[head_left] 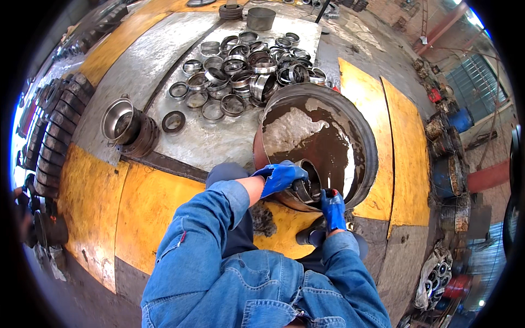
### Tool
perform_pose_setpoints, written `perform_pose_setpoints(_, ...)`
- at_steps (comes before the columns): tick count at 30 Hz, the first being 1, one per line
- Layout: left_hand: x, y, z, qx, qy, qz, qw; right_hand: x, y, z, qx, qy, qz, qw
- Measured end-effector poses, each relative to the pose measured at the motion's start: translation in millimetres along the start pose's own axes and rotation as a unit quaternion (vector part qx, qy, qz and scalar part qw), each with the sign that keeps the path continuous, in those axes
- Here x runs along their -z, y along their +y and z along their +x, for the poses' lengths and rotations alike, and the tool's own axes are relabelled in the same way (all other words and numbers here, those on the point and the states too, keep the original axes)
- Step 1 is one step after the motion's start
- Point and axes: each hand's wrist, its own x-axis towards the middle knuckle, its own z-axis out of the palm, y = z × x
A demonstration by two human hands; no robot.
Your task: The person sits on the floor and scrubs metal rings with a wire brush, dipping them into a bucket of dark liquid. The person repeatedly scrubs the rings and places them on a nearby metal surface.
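Note:
My left hand [281, 177], in a blue rubber glove, grips a dark metal ring [313, 176] at the near inner side of a large round tub [374, 147]. Brown liquid with pale foam lies in the tub. My right hand [332, 209], also gloved in blue, is closed beside the ring at the near rim. A small reddish bit shows at its fingertips; what it holds, I cannot make out. Beyond the tub, many similar metal rings [234, 105] lie heaped on a grey metal sheet [205, 143].
To the left, a steel pot [119, 121] sits on a rusty round base [146, 136]. A single ring [173, 122] lies close by. A metal bucket [261, 19] stands at the far end. Yellow floor plates [145, 210] surround me; stacked dark rings [63, 128] line the left side.

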Motion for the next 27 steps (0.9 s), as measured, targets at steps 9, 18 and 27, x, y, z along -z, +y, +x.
perform_pose_setpoints(9, 2, -5, -1, -0.09, 0.006, 0.098, 0.991, 11, -16, -4, -0.029, -0.028, -0.018, 0.999)
perform_pose_setpoints(18, 3, -4, 2, 0.03, -0.026, 0.018, 0.999, 9, -16, -2, -0.028, -0.026, -0.018, 0.999)
perform_pose_setpoints(27, 8, 2, -3, -0.059, -0.017, 0.108, 0.992, 3, -8, 1, -0.022, -0.029, -0.006, 0.999)
